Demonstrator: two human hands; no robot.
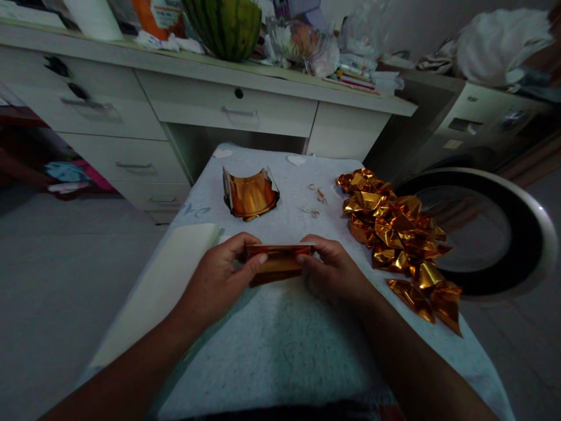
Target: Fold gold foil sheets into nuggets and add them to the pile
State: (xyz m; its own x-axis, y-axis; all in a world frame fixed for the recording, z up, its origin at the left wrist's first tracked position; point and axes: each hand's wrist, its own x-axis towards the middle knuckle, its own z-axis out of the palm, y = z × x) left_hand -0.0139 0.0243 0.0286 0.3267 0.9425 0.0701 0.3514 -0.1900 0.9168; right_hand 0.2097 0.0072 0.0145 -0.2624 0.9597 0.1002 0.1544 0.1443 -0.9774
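Note:
Between my two hands, a sheet of shiny gold foil paper (280,264) is held just above the cloth-covered table, with a fold running along its upper edge. My left hand (225,275) pinches its left end between thumb and fingers. At the right end, my right hand (331,269) grips it the same way. Beyond my hands lies a curved stack of gold foil sheets (251,196). Several thin rubber bands (312,211) are scattered to the right of that stack. A heap of gathered gold foil pieces (394,228) covers the table's right side.
A pale folded sheet (162,292) lies along the left of the table (280,356). Behind stands a white drawer desk (236,111) bearing a watermelon (225,26) and a glass bowl (298,44). A washing machine with its round door (482,228) open stands close on the right.

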